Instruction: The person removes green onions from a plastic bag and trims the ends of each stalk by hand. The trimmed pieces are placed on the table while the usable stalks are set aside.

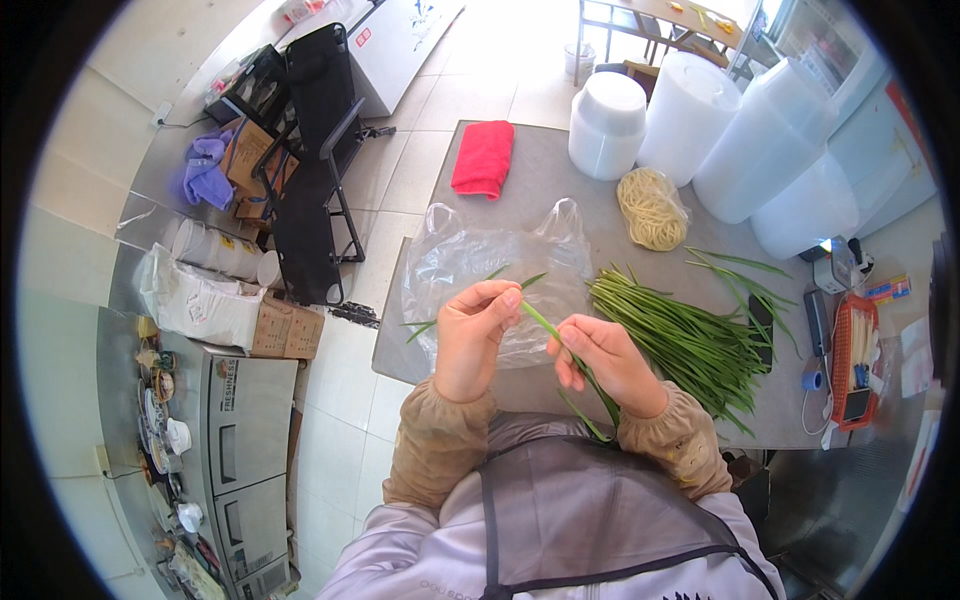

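Between thumb and fingers my left hand (478,334) pinches the upper end of a green garlic chive (541,319). Lower on the same stalk, my right hand (604,360) grips it, with long leaves hanging below towards the apron. Under the hands a clear plastic bag (480,251) lies flat on the grey table (544,157), with a few loose green pieces on it. A large pile of garlic chives (675,334) rests right of my right hand, and some separate leaves (750,281) lie beyond it.
A folded red towel (484,157) and a bag of noodles (652,210) lie on the table's far part. Stacked white plastic containers (765,142) stand at the back right. Beside the pile are a dark phone (760,330) and an orange basket (855,360). A black folding chair (319,165) stands left.
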`<state>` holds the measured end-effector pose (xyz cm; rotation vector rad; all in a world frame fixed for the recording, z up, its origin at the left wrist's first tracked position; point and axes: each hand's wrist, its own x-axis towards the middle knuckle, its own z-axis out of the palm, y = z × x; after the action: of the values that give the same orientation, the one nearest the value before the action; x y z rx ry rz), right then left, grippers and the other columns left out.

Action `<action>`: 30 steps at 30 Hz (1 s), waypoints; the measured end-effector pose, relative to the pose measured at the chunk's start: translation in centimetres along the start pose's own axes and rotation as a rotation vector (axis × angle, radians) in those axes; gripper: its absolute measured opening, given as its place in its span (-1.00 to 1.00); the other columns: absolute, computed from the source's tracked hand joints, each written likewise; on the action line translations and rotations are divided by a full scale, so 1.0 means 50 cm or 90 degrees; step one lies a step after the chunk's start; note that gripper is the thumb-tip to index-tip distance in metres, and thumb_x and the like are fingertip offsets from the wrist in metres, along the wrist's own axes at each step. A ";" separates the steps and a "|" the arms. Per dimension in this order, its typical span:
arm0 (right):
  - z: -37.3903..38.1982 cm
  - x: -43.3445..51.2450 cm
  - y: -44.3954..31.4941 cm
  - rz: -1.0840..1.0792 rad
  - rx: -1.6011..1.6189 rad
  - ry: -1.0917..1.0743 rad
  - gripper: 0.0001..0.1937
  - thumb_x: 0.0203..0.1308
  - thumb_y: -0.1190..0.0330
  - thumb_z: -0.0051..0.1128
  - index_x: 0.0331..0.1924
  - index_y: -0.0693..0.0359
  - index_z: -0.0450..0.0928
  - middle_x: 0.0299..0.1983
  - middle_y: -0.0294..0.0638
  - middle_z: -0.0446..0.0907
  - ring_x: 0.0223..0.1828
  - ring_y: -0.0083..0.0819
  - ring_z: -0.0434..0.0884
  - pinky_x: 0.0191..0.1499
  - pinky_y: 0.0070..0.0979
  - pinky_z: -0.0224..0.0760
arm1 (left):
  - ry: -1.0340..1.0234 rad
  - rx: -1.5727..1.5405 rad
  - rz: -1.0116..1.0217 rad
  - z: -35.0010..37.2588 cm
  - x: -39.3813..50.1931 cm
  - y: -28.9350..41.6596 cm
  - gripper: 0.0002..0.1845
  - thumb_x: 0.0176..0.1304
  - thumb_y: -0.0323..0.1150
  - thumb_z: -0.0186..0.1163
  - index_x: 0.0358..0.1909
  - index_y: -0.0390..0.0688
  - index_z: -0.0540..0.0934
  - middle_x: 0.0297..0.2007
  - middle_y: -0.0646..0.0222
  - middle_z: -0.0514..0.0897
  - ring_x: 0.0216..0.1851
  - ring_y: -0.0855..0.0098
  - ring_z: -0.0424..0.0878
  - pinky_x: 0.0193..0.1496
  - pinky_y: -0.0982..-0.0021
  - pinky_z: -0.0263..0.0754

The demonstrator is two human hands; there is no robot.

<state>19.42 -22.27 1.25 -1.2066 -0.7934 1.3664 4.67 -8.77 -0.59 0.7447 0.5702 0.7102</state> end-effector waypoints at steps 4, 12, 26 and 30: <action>0.000 0.003 0.008 -0.015 0.060 0.035 -0.69 0.60 0.22 -0.18 -0.19 0.27 0.52 -0.51 -0.29 0.58 -0.55 -0.65 0.45 -0.43 -0.71 0.31 | 0.094 -0.036 0.053 -0.016 0.026 0.007 -0.70 0.49 -0.32 0.16 0.06 -0.34 0.61 -0.13 0.32 0.69 -0.19 0.49 0.61 -0.09 0.48 0.53; -0.107 0.056 -0.009 -0.287 0.434 0.237 -0.81 0.57 0.26 -0.11 -0.05 0.18 0.47 0.00 -0.13 0.65 0.03 -0.38 0.61 0.12 -0.34 0.49 | -0.352 0.070 -0.332 0.048 0.013 -0.091 -0.16 0.55 0.25 -0.40 0.41 -0.33 0.30 0.22 0.04 0.55 0.18 0.15 0.58 0.36 0.14 0.35; -0.540 -0.155 -0.054 -0.469 0.544 0.417 -0.83 0.55 0.42 -0.13 -0.04 0.30 0.50 0.16 -0.07 0.59 0.18 -0.29 0.59 0.43 0.00 0.33 | -0.305 0.163 -0.483 0.002 0.027 -0.089 -0.54 0.58 -0.25 -0.06 0.36 -0.29 0.42 0.19 0.10 0.62 0.04 0.37 0.66 0.06 0.37 0.56; -0.599 -0.272 -0.147 -0.513 0.292 0.596 -0.81 0.51 0.31 0.00 0.05 0.20 0.48 0.00 -0.16 0.63 -0.06 -0.38 0.64 0.18 -0.15 0.54 | -0.216 0.220 -0.416 -0.053 0.021 -0.108 -0.62 0.55 -0.33 -0.02 0.27 -0.29 0.48 -0.14 0.35 0.69 -0.28 0.55 0.60 -0.19 0.53 0.49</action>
<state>48.48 -39.18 3.46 -0.8506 -0.1962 0.2092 5.53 -9.78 -6.56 0.9083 0.5832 -0.1261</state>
